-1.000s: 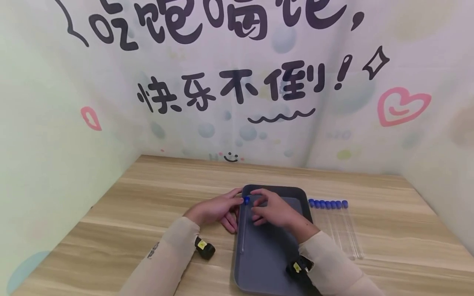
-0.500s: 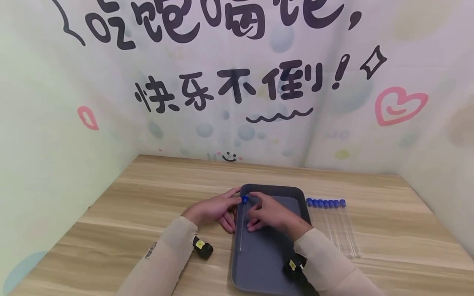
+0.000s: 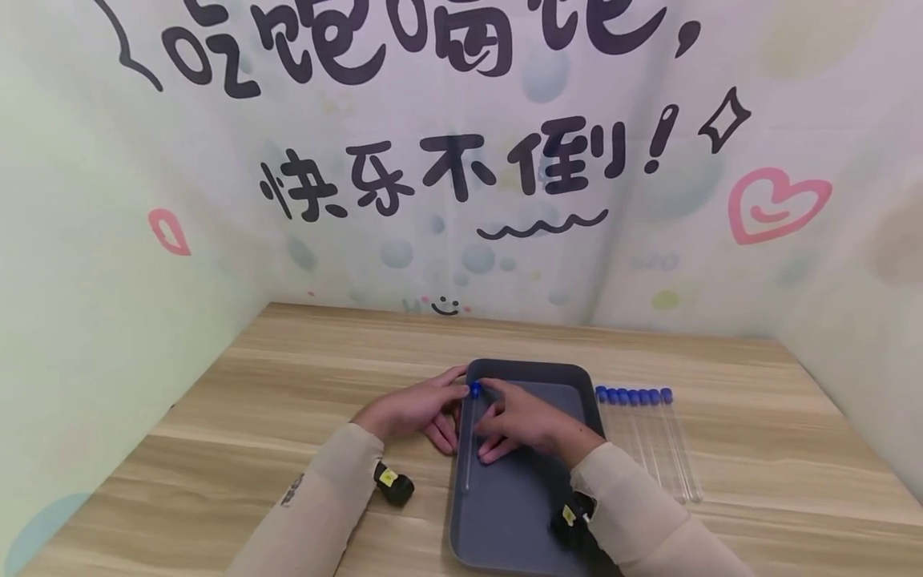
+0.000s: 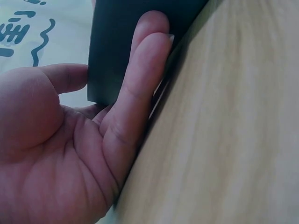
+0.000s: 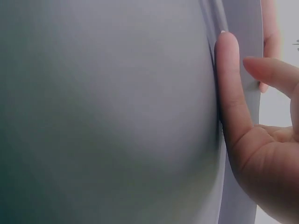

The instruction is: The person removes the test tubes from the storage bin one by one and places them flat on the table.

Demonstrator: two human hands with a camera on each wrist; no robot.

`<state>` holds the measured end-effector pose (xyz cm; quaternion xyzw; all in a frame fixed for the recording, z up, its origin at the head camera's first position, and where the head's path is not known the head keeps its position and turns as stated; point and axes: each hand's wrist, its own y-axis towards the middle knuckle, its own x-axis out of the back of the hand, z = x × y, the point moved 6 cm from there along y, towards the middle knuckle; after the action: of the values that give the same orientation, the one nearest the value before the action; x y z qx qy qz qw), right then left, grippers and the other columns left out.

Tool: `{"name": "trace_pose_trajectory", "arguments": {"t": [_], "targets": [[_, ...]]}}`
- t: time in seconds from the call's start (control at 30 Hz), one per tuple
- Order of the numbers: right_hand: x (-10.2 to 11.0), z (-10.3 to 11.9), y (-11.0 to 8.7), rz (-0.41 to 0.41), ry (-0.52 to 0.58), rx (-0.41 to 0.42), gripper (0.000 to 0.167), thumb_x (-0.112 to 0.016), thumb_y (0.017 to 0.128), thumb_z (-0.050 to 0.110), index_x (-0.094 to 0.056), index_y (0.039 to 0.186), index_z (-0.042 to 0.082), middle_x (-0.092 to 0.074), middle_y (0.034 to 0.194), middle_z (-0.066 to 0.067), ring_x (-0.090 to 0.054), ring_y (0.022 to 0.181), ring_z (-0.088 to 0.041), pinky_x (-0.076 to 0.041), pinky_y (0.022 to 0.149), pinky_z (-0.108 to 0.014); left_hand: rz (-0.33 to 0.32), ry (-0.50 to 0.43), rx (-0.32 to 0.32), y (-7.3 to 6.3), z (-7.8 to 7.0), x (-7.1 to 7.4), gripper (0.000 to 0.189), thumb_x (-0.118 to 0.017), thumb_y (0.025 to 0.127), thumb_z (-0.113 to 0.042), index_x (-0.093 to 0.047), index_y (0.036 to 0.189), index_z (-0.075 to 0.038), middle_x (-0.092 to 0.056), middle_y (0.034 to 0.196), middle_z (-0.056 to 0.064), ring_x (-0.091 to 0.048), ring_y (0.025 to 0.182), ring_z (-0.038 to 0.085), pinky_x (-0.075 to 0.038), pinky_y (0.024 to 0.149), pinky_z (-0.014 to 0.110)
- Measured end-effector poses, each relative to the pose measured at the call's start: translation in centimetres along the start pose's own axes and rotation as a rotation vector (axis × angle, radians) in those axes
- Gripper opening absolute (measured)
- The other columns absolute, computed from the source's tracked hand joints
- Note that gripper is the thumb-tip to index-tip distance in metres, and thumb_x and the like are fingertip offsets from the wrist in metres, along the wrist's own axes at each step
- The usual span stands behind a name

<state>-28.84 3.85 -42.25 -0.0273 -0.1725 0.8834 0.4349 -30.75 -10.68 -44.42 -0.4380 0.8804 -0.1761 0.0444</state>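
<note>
A clear test tube (image 3: 468,457) with a blue cap (image 3: 475,389) lies along the left inner wall of a dark grey tray (image 3: 519,513). My left hand (image 3: 414,413) holds the tray's left wall, thumb over the rim beside the cap. In the left wrist view its fingers (image 4: 140,74) lie against the tray's outer side, just above the tabletop. My right hand (image 3: 522,421) is inside the tray, index fingertip right at the cap and the other fingers beside the tube. The right wrist view shows a straight finger (image 5: 229,74) along the foot of the wall.
Several more blue-capped tubes (image 3: 652,441) lie side by side on the wooden table (image 3: 324,353), right of the tray. My right forearm partly covers them. A printed cloth (image 3: 404,248) with lettering hangs behind the table.
My right hand has moved left and slightly down toward the tube, its index finger coming to the cap. My left hand stays at the tray's rim. The head view has shifted slightly.
</note>
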Motion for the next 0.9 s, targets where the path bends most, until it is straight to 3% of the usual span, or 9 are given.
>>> {"name": "trace_pose_trajectory", "arguments": {"t": [0.33, 0.9], "targets": [[-0.24, 0.01, 0.02, 0.029, 0.014, 0.005, 0.088, -0.064, 0.093, -0.003, -0.010, 0.161, 0.011, -0.059, 0.105, -0.020, -0.072, 0.071, -0.023, -0.065, 0.072, -0.041, 0.002, -0.001, -0.005, 0.08, 0.00, -0.09, 0.054, -0.037, 0.109, -0.035, -0.015, 0.159, -0.038, -0.060, 0.096, 0.019, -0.071, 0.065, 0.024, -0.064, 0.062, 0.041], [-0.23, 0.07, 0.21, -0.037, -0.006, 0.054, 0.084, -0.068, 0.092, -0.001, -0.017, 0.158, 0.006, -0.056, 0.113, -0.018, -0.070, 0.071, -0.020, -0.065, 0.070, -0.038, -0.002, -0.007, -0.004, 0.10, 0.12, -0.10, 0.056, -0.037, 0.109, -0.035, -0.014, 0.159, -0.037, -0.060, 0.097, 0.021, -0.071, 0.064, 0.025, -0.064, 0.062, 0.042]]}}
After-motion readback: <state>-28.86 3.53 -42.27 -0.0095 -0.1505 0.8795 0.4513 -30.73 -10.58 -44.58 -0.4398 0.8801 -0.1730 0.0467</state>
